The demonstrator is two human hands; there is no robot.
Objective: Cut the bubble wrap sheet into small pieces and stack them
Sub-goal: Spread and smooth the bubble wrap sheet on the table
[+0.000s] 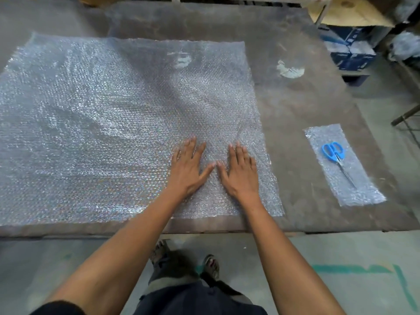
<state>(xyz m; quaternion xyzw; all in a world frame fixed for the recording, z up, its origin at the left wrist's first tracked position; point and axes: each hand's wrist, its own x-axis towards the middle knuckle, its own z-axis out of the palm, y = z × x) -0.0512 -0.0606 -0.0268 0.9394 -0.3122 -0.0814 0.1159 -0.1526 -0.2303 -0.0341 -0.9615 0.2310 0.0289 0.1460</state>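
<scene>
A large bubble wrap sheet [102,123] lies spread over the left and middle of the brown table [295,105]. My left hand [188,167] and my right hand [239,171] press flat on the sheet near its front right corner, fingers straight, thumbs nearly touching. To the right, apart from the sheet, lies a narrow cut strip of bubble wrap [345,167]. Blue-handled scissors [336,159] rest on that strip, blades closed and pointing toward the table's front.
The table's front edge [204,233] runs just below the sheet. A white patch [289,69] marks the tabletop at the back right. Blue boxes [350,51] and cardboard stand on the floor beyond the table's right side. Green tape lines [354,269] mark the floor.
</scene>
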